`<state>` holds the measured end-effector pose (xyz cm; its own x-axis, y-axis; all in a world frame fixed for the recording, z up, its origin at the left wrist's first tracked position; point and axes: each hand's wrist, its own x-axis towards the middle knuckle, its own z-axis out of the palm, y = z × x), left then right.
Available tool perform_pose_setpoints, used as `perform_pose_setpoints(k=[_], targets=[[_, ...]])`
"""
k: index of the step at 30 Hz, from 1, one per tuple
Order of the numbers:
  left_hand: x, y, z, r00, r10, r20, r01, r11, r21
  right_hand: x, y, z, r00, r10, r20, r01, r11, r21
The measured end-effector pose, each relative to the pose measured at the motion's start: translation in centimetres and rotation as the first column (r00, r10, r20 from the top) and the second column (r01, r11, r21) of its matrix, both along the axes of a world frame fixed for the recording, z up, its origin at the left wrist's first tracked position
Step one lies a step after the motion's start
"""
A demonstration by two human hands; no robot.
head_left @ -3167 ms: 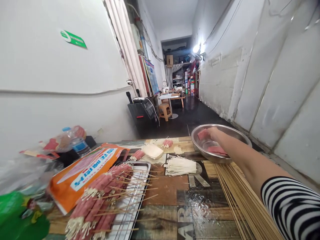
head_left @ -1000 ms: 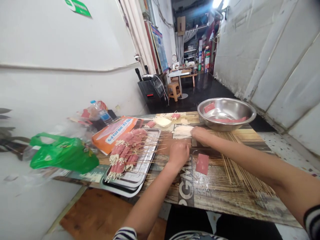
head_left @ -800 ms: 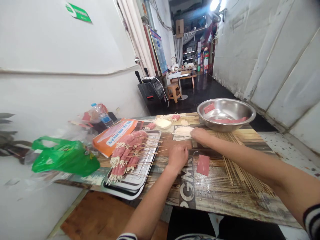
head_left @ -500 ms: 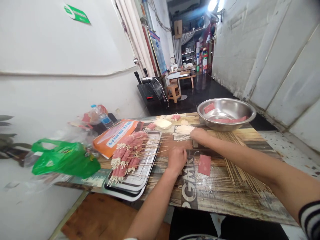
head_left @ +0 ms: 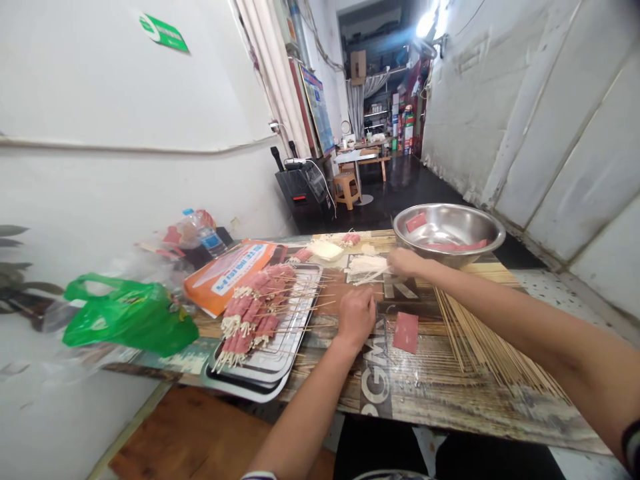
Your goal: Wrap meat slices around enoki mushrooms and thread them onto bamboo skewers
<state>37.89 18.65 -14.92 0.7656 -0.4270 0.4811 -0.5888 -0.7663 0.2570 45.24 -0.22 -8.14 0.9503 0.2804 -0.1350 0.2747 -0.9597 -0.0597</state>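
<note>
My left hand (head_left: 357,313) is closed in a loose fist over the middle of the table; whatever is in its fingers is hidden. My right hand (head_left: 406,262) reaches to the right end of a pile of white enoki mushrooms (head_left: 367,268), its fingers pinched at their strands. A flat pink slice of meat (head_left: 406,333) lies on the table, right of my left hand. To the left, skewered rolls of pink meat around enoki (head_left: 255,307) are heaped on a metal tray (head_left: 285,380), sticks pointing right. Bare bamboo skewers (head_left: 480,340) lie beneath my right forearm.
A steel bowl (head_left: 450,230) with pink slices stands at the far right. Beyond the mushrooms are a pale block (head_left: 326,251) and a small pink bundle (head_left: 351,238). An orange package (head_left: 230,273) and a green plastic bag (head_left: 130,317) lie left.
My right hand has drawn slightly to the right at the edge of the enoki pile. My left hand remains closed in nearly the same place. The camera view has shifted a little.
</note>
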Motion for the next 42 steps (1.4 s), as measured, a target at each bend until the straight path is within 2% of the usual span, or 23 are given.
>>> perform_pose_setpoints(k=[4, 8, 13, 17, 19, 20, 23, 24, 26, 28, 31, 32, 34, 37, 39, 42], targets=[[1.4, -0.4, 0.6, 0.993, 0.018, 0.114, -0.008, 0.996, -0.087, -0.6, -0.1, 2.4, 0.985, -0.004, -0.174, 0.033, 0.986, 0.163], [3.8, -1.4, 0.4, 0.992, 0.045, 0.118, -0.031, 0.993, -0.117, -1.2, 0.0, 2.7, 0.981, 0.004, -0.192, 0.052, 0.957, 0.285], [6.3, -2.3, -0.7, 0.991, 0.118, -0.070, -0.120, 0.992, -0.033, -1.0, -1.5, 2.3, 0.995, -0.099, -0.018, 0.099, 0.941, 0.322], [7.1, -2.8, -1.6, 0.990, 0.119, -0.076, -0.119, 0.993, -0.001, -1.0, -3.9, 3.8, 0.960, -0.213, 0.180, 0.135, 0.920, 0.369], [7.1, -3.2, -1.7, 0.992, 0.107, -0.074, -0.106, 0.994, 0.010, -1.5, -5.1, 4.9, 0.933, -0.265, 0.243, 0.129, 0.877, 0.462], [7.0, -3.3, -1.7, 0.992, 0.106, -0.072, -0.106, 0.994, 0.010, -1.8, -5.5, 5.4, 0.923, -0.299, 0.243, 0.131, 0.837, 0.532], [6.0, -3.6, -0.9, 0.988, 0.143, -0.057, -0.144, 0.990, -0.010, -3.2, -6.4, 6.6, 0.922, -0.360, 0.143, 0.148, 0.669, 0.729], [5.6, -3.6, -0.4, 0.985, 0.165, -0.050, -0.167, 0.985, -0.041, -3.6, -6.5, 6.8, 0.927, -0.355, 0.123, 0.142, 0.633, 0.761], [4.7, -3.5, 0.8, 0.984, 0.175, -0.032, -0.178, 0.971, -0.161, -4.5, -6.5, 7.2, 0.943, -0.308, 0.128, 0.102, 0.631, 0.769], [4.0, -3.6, 2.3, 0.996, 0.088, -0.006, -0.085, 0.945, -0.316, -5.3, -6.3, 7.5, 0.962, -0.237, 0.139, 0.058, 0.669, 0.741], [3.3, -4.2, 4.7, 0.976, -0.217, -0.014, 0.184, 0.858, -0.480, -6.4, -5.5, 7.6, 0.991, -0.108, 0.082, 0.011, 0.668, 0.744], [3.1, -4.4, 5.4, 0.948, -0.315, -0.057, 0.238, 0.813, -0.531, -6.8, -5.1, 7.6, 0.996, -0.072, 0.055, 0.005, 0.650, 0.760], [2.8, -4.6, 6.6, 0.860, -0.468, -0.204, 0.254, 0.740, -0.623, -7.4, -4.5, 7.4, 1.000, -0.020, 0.008, 0.006, 0.603, 0.798], [2.3, -4.1, 8.0, 0.646, -0.609, -0.460, 0.147, 0.691, -0.708, -8.1, -4.3, 7.1, 0.999, 0.044, -0.015, -0.012, 0.559, 0.829], [2.1, -3.5, 8.6, 0.457, -0.682, -0.571, 0.043, 0.658, -0.752, -8.3, -4.7, 6.9, 0.997, 0.075, 0.005, -0.047, 0.569, 0.821], [2.0, -2.8, 9.0, 0.199, -0.750, -0.631, -0.103, 0.624, -0.775, -8.4, -6.1, 6.5, 0.995, 0.075, 0.063, -0.096, 0.611, 0.786]])
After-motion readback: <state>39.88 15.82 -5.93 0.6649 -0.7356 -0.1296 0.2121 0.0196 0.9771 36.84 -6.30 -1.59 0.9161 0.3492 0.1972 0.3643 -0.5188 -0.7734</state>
